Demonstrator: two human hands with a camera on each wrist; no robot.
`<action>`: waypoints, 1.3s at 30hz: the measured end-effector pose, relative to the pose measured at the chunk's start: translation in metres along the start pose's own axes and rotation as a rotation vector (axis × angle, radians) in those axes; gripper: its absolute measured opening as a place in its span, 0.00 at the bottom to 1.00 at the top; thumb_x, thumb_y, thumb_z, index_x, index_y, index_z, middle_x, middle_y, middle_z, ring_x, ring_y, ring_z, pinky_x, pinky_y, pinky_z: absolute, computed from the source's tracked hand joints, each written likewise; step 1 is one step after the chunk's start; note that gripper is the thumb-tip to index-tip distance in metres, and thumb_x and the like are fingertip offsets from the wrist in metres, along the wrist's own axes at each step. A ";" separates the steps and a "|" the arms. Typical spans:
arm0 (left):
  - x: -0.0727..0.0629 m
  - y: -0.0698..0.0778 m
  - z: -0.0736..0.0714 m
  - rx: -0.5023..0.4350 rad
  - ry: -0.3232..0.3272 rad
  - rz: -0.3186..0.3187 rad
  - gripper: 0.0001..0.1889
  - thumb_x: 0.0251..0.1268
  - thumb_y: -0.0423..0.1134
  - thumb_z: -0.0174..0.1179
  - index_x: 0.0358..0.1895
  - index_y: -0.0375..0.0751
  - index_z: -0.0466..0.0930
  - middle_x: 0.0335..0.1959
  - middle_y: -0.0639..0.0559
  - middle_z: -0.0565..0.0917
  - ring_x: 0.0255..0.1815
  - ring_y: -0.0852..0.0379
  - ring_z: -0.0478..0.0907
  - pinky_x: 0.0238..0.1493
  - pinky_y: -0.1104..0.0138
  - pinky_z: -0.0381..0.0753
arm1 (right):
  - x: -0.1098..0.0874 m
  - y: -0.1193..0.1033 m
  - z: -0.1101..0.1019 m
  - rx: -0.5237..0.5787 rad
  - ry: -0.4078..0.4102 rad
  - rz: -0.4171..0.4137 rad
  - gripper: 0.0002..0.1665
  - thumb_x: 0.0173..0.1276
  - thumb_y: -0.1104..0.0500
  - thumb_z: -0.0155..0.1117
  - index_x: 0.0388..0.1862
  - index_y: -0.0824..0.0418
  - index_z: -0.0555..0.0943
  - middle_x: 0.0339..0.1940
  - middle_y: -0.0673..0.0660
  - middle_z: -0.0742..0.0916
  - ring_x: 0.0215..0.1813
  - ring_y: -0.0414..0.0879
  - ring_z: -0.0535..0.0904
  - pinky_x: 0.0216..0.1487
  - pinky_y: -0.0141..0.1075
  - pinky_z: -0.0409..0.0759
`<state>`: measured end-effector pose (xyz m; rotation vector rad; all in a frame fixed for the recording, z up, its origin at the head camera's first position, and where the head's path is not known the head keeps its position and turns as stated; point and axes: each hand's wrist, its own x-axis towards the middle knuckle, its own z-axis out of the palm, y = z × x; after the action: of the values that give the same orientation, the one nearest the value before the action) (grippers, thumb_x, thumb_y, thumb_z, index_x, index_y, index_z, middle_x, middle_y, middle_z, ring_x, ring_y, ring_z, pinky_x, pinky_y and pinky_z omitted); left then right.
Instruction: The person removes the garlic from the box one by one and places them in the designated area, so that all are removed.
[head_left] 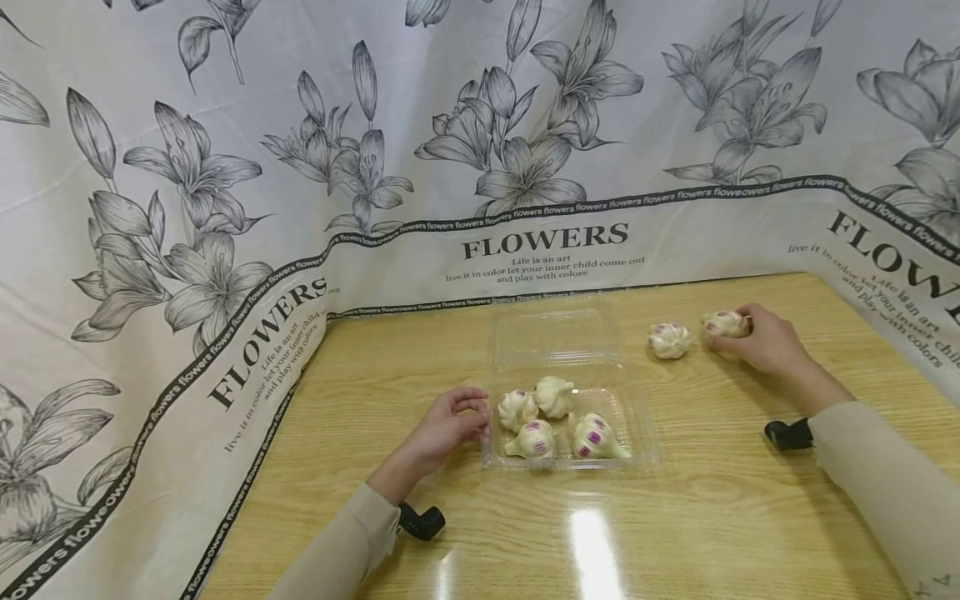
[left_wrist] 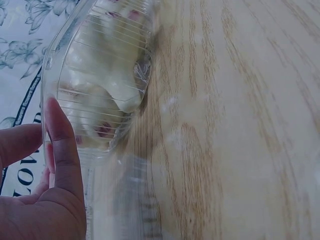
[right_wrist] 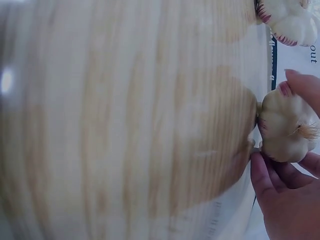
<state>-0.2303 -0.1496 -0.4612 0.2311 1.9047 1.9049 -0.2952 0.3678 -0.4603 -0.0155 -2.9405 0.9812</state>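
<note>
A clear plastic clamshell container (head_left: 647,433) lies open on the table, its lid (head_left: 552,335) folded toward the back. Several white garlic bulbs with purple marks, one of them a bulb (head_left: 597,437) at the front right, sit in its base. My left hand (head_left: 447,427) pinches the container's left rim between thumb and fingers, as the left wrist view shows close up. Off to the right, my right hand (head_left: 772,340) holds a garlic bulb (right_wrist: 285,125) between thumb and fingers, at the table surface. Just left of it lies another garlic bulb (head_left: 670,341), untouched.
The wooden table (head_left: 720,517) is backed and flanked by a white curtain (head_left: 390,271) printed with flowers and lettering. Dark wrist-camera mounts (head_left: 422,522) stick out at both sleeves.
</note>
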 end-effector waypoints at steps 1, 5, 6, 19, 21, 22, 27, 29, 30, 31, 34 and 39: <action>0.000 0.000 0.000 0.001 -0.002 0.001 0.24 0.75 0.26 0.54 0.70 0.23 0.62 0.44 0.47 0.76 0.35 0.56 0.79 0.38 0.67 0.84 | 0.000 0.000 0.000 0.006 0.000 -0.001 0.52 0.73 0.42 0.66 0.69 0.83 0.58 0.60 0.85 0.70 0.61 0.79 0.67 0.61 0.70 0.68; -0.001 0.000 -0.001 0.005 -0.007 0.008 0.24 0.75 0.26 0.54 0.70 0.23 0.62 0.43 0.46 0.76 0.35 0.56 0.79 0.38 0.67 0.84 | -0.001 0.001 -0.001 0.020 -0.004 0.002 0.53 0.74 0.39 0.63 0.70 0.83 0.57 0.61 0.85 0.70 0.61 0.78 0.67 0.61 0.71 0.67; -0.001 0.000 -0.001 0.004 -0.008 0.009 0.24 0.75 0.26 0.54 0.70 0.23 0.62 0.43 0.46 0.76 0.35 0.56 0.79 0.38 0.67 0.84 | -0.001 0.001 -0.002 0.022 -0.007 0.004 0.53 0.74 0.38 0.62 0.70 0.83 0.57 0.61 0.85 0.70 0.61 0.78 0.67 0.62 0.71 0.67; -0.001 0.000 0.000 0.000 -0.005 0.009 0.24 0.74 0.26 0.54 0.69 0.23 0.62 0.42 0.47 0.76 0.34 0.56 0.80 0.38 0.66 0.84 | -0.002 0.006 -0.007 0.006 0.005 -0.007 0.53 0.74 0.38 0.61 0.71 0.83 0.58 0.55 0.79 0.73 0.54 0.71 0.71 0.52 0.61 0.72; -0.001 0.000 0.000 -0.001 -0.005 0.008 0.24 0.74 0.25 0.54 0.69 0.23 0.62 0.42 0.47 0.76 0.34 0.56 0.80 0.38 0.66 0.84 | -0.002 0.008 -0.007 0.006 0.000 -0.004 0.54 0.74 0.37 0.61 0.71 0.83 0.59 0.56 0.79 0.73 0.56 0.71 0.70 0.53 0.62 0.72; -0.001 0.000 0.000 0.000 -0.006 0.007 0.24 0.74 0.25 0.54 0.69 0.23 0.62 0.42 0.47 0.76 0.34 0.56 0.80 0.38 0.66 0.84 | -0.002 0.008 -0.007 0.011 -0.006 -0.002 0.54 0.74 0.36 0.60 0.71 0.83 0.59 0.57 0.80 0.73 0.56 0.72 0.70 0.54 0.64 0.72; -0.001 0.001 0.001 0.003 -0.005 0.008 0.24 0.75 0.26 0.53 0.69 0.22 0.62 0.42 0.47 0.76 0.34 0.56 0.79 0.38 0.66 0.84 | -0.003 0.010 -0.009 0.011 -0.031 0.002 0.54 0.74 0.35 0.59 0.69 0.84 0.61 0.59 0.83 0.73 0.60 0.75 0.69 0.59 0.68 0.70; -0.002 0.001 0.001 0.002 -0.004 0.008 0.23 0.75 0.26 0.53 0.69 0.22 0.62 0.42 0.47 0.76 0.34 0.57 0.79 0.38 0.66 0.84 | -0.004 0.010 -0.009 0.004 -0.038 0.000 0.54 0.74 0.35 0.59 0.69 0.85 0.62 0.59 0.84 0.73 0.60 0.76 0.69 0.59 0.68 0.69; -0.002 0.001 0.001 0.002 -0.003 0.008 0.24 0.75 0.26 0.53 0.69 0.22 0.62 0.42 0.47 0.76 0.34 0.57 0.79 0.38 0.66 0.84 | -0.004 0.010 -0.010 0.003 -0.040 0.000 0.54 0.74 0.35 0.59 0.68 0.84 0.62 0.59 0.84 0.73 0.60 0.76 0.69 0.59 0.68 0.69; -0.002 0.000 0.001 0.002 -0.003 0.008 0.23 0.75 0.26 0.53 0.69 0.22 0.62 0.42 0.47 0.76 0.34 0.57 0.79 0.38 0.66 0.84 | -0.004 0.010 -0.010 0.002 -0.042 0.000 0.54 0.74 0.35 0.59 0.68 0.84 0.62 0.60 0.84 0.73 0.60 0.76 0.69 0.60 0.68 0.69; -0.001 0.000 0.000 0.005 -0.003 0.007 0.23 0.75 0.26 0.53 0.69 0.22 0.62 0.42 0.47 0.76 0.34 0.56 0.80 0.38 0.66 0.84 | -0.006 0.009 -0.011 -0.008 -0.053 0.004 0.55 0.74 0.34 0.58 0.69 0.84 0.62 0.60 0.84 0.73 0.60 0.76 0.69 0.60 0.69 0.69; 0.000 -0.001 0.000 0.007 -0.007 0.009 0.24 0.75 0.26 0.54 0.69 0.23 0.62 0.43 0.45 0.76 0.34 0.56 0.80 0.38 0.66 0.84 | -0.012 0.007 -0.018 -0.001 -0.108 0.038 0.62 0.73 0.30 0.57 0.73 0.86 0.54 0.65 0.86 0.68 0.65 0.80 0.64 0.66 0.73 0.62</action>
<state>-0.2298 -0.1500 -0.4621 0.2489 1.9095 1.9009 -0.2821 0.3841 -0.4503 -0.0189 -3.0491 1.0170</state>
